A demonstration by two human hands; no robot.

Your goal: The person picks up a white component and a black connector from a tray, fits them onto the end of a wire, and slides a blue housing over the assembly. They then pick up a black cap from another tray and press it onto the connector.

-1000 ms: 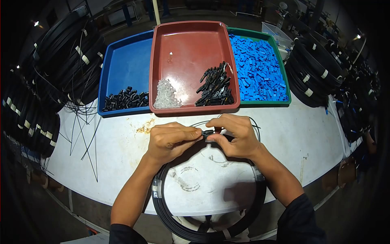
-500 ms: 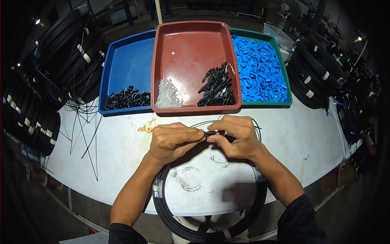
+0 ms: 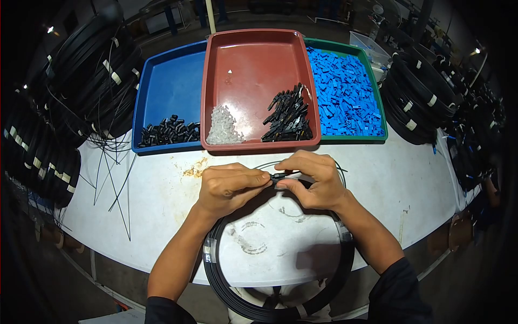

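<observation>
My left hand [image 3: 229,186] is closed, its thumb and fingertips pinching a small black connector [image 3: 277,176] above the table. From the other side, my right hand [image 3: 315,181] curls its thumb and forefinger round the same connector, where a thin black cable [image 3: 294,172] runs under the fingers. Much of the connector is covered by the fingertips. A large coil of black cable [image 3: 215,270], bound with clear and pale tape, lies below both hands and hangs over the near table edge. One loose loop of it bends behind my right hand.
Beyond the hands stand a blue tray [image 3: 167,81] of black sleeves, a red tray [image 3: 253,65] with white pieces and black connectors, and a green tray [image 3: 382,116] full of blue clips. Cable coils [image 3: 91,70] are stacked left; more coils [image 3: 415,102] stand right.
My right fingertips have shifted slightly, with a small gap showing between thumb and forefinger at the connector. My left hand and the coil stay nearly still.
</observation>
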